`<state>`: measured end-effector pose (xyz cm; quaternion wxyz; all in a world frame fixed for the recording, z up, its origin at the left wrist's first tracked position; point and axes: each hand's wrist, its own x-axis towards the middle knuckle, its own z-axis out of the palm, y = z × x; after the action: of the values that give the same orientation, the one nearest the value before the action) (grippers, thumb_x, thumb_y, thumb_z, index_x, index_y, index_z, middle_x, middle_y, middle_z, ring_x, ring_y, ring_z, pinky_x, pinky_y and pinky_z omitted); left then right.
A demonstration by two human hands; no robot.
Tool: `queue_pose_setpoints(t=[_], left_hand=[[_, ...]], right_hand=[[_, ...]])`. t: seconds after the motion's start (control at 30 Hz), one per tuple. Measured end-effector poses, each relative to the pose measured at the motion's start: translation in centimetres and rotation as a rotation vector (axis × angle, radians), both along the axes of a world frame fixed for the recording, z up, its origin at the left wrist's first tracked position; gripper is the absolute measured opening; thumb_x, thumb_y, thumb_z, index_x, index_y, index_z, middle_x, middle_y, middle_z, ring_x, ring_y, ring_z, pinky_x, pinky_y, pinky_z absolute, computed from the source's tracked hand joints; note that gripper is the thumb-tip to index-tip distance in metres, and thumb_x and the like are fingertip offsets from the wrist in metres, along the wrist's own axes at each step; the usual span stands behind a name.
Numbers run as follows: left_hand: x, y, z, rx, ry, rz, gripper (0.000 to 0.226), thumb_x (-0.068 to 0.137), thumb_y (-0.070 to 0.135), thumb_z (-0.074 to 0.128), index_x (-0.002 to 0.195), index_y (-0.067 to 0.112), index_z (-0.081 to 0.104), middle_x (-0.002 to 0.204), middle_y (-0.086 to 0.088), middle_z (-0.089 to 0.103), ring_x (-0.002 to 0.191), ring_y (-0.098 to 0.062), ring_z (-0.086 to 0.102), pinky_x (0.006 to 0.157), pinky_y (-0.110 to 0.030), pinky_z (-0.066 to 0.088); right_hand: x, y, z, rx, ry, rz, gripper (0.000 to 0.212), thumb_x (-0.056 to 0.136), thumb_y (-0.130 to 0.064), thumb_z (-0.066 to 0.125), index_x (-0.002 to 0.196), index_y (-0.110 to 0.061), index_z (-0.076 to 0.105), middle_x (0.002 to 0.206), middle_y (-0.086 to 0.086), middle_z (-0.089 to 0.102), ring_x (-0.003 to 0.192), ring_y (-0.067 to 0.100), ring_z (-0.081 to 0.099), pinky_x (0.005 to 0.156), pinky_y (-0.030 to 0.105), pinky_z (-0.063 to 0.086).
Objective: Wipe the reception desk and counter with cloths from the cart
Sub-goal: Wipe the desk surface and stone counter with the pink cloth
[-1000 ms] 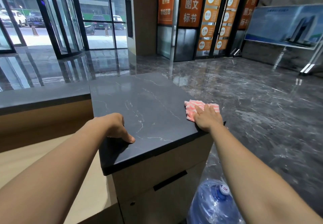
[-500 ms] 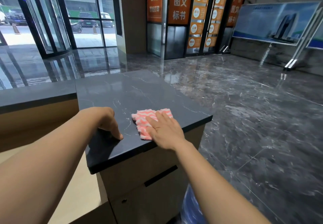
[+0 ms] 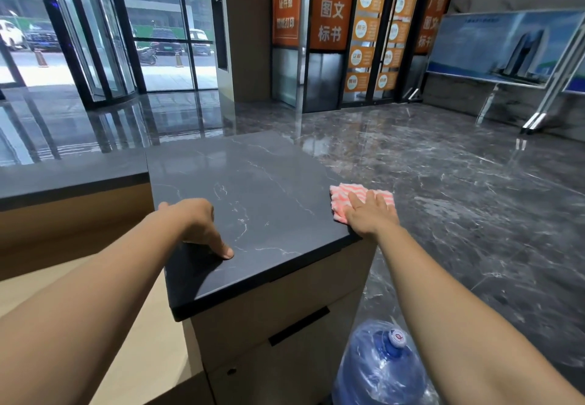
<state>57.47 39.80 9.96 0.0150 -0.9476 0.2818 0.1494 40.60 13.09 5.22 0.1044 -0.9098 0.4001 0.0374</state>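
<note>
A dark marble counter top (image 3: 253, 189) caps a beige cabinet in front of me. A pink-and-white striped cloth (image 3: 345, 195) lies at the counter's right edge. My right hand (image 3: 368, 216) presses flat on the cloth with straight fingers. My left hand (image 3: 198, 226) rests on the counter's left side; its thumb lies on the top and its fingers curl over the left edge, partly hidden.
A lower dark counter (image 3: 72, 173) joins on the left above a beige desk surface (image 3: 145, 341). A blue water bottle (image 3: 380, 370) stands on the floor by the cabinet's right side. Glossy marble floor (image 3: 459, 183) spreads to the right.
My right hand slid the cloth from the counter's right edge to the middle, then back to the right edge. My left hand stayed in place.
</note>
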Motion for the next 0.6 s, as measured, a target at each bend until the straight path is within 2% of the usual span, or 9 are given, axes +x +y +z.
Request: queue_pose_setpoints(t=[0.1,0.2,0.33,0.4,0.5,0.6], left_hand=[[-0.1,0.1,0.0,-0.005,-0.064,-0.011,0.067,0.045,0.079,0.075,0.076,0.022,0.058,0.08,0.006,0.061,0.09,-0.021,0.056,0.089,-0.04,0.033],[0.4,0.3,-0.2,-0.055,-0.09,-0.019,0.059,0.053,0.075,0.075,0.076,0.022,0.062,0.076,0.006,0.062,0.086,-0.018,0.055,0.097,-0.043,0.029],[2.3,1.4,-0.3,-0.163,-0.128,-0.006,0.052,0.067,0.07,0.069,0.088,0.023,0.075,0.086,0.009,0.07,0.092,-0.014,0.058,0.103,-0.045,0.026],[3.3,2.1,-0.8,-0.251,-0.16,0.044,0.047,0.074,0.064,0.068,0.101,0.026,0.073,0.099,0.01,0.07,0.103,-0.016,0.058,0.104,-0.042,0.027],[5.1,3.3,-2.1,-0.374,-0.185,0.184,0.049,0.077,0.054,0.069,0.118,0.028,0.064,0.113,0.009,0.068,0.112,-0.018,0.058,0.094,-0.035,0.035],[7.4,4.4,-2.8,-0.466,-0.073,0.316,0.045,0.075,0.047,0.072,0.115,0.03,0.059,0.107,0.01,0.067,0.106,-0.019,0.061,0.091,-0.036,0.044]], right_hand=[[2.4,0.8,0.3,0.014,0.03,0.029,0.056,0.103,-0.041,0.015,0.156,-0.032,-0.001,0.163,0.008,-0.013,0.15,0.027,-0.013,0.12,0.047,-0.006],[5.7,1.7,0.6,0.023,0.045,0.09,0.056,0.103,-0.041,0.015,0.156,-0.032,-0.003,0.163,0.008,-0.014,0.15,0.027,-0.014,0.12,0.048,-0.005],[11.2,2.8,0.8,0.037,0.054,0.16,0.056,0.103,-0.041,0.016,0.156,-0.033,-0.003,0.162,0.007,-0.016,0.149,0.026,-0.015,0.12,0.047,-0.007],[14.0,3.4,0.7,0.04,0.049,0.195,0.057,0.103,-0.041,0.017,0.156,-0.033,-0.002,0.163,0.007,-0.016,0.149,0.026,-0.015,0.12,0.047,-0.007],[18.3,4.5,0.7,0.039,0.054,0.254,0.059,0.101,-0.047,0.017,0.155,-0.035,-0.002,0.163,0.006,-0.016,0.15,0.026,-0.014,0.12,0.047,-0.006],[22.2,5.6,0.9,0.057,0.067,0.314,0.062,0.099,-0.053,0.018,0.155,-0.036,-0.003,0.162,0.006,-0.016,0.149,0.027,-0.015,0.12,0.048,-0.003]])
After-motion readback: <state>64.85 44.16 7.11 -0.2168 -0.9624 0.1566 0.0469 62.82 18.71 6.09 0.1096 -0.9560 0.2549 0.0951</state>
